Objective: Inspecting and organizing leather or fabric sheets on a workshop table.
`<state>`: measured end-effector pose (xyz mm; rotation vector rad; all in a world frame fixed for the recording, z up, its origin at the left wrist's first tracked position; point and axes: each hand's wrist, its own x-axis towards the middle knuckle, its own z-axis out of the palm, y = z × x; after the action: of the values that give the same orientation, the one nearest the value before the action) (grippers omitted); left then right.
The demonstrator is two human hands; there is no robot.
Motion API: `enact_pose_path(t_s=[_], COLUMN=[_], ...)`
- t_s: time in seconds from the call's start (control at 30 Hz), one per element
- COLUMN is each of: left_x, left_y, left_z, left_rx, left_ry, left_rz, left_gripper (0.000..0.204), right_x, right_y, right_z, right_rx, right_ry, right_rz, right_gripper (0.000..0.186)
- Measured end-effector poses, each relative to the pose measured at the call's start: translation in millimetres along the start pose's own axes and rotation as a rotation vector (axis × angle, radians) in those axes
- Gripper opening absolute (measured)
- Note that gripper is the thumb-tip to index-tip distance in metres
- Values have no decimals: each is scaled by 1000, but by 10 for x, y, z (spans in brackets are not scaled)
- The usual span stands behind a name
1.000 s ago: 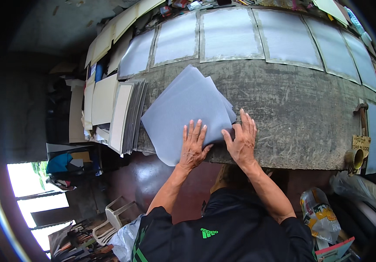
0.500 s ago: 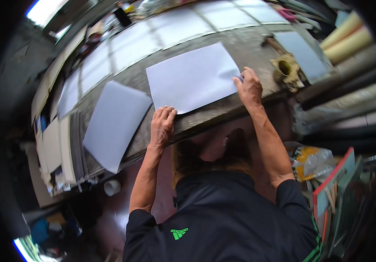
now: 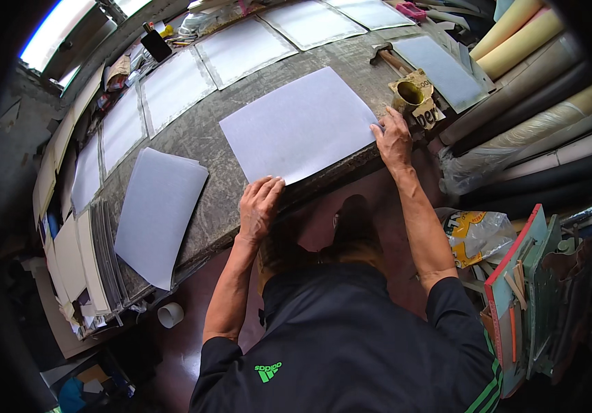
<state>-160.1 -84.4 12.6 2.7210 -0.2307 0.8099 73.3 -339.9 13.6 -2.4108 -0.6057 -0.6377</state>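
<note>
A large whitish sheet [image 3: 303, 124] lies on the worn grey table in front of me. My left hand [image 3: 260, 206] holds its near left corner, fingers bent together over the edge. At the near right corner, my right hand [image 3: 393, 141] grips the sheet between thumb and fingers. To the left, a loose stack of similar sheets [image 3: 158, 213] sits askew and overhangs the table's near edge. Beyond my right hand stands an open cup-like pot [image 3: 408, 94] with a yellowish inside, on a torn piece of printed cardboard [image 3: 435, 118].
Several pale panels [image 3: 244, 51] line the table's far side. A hammer [image 3: 391, 58] lies beside a grey-white slab [image 3: 440, 72] at the right. Rolls of material [image 3: 516, 117] are piled beyond the table. Stacked boards [image 3: 93, 255] fill its left end. A white cylinder [image 3: 170, 314] is on the floor.
The sheet's right side, buckled beside my right hand before, now lies flatter. Both hands keep to the same corners. The whole view has shifted and turned slightly.
</note>
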Motion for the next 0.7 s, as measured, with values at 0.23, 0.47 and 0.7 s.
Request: enact_pose_path(t_s=[0.23, 0.47, 0.7], left_x=[-58, -41, 73], left_y=[22, 62, 114], left_z=[-12, -7, -184], left_rx=[-34, 1, -173], left_ry=[0, 18, -52], left_rz=[24, 100, 6], left_gripper=[27, 21, 22], right_x=[-44, -113, 235], right_y=[29, -63, 260], right_z=[15, -97, -823], right_rx=[-18, -116, -118], right_ry=[37, -28, 316], right_rz=[-11, 25, 23], right_gripper=[20, 25, 45])
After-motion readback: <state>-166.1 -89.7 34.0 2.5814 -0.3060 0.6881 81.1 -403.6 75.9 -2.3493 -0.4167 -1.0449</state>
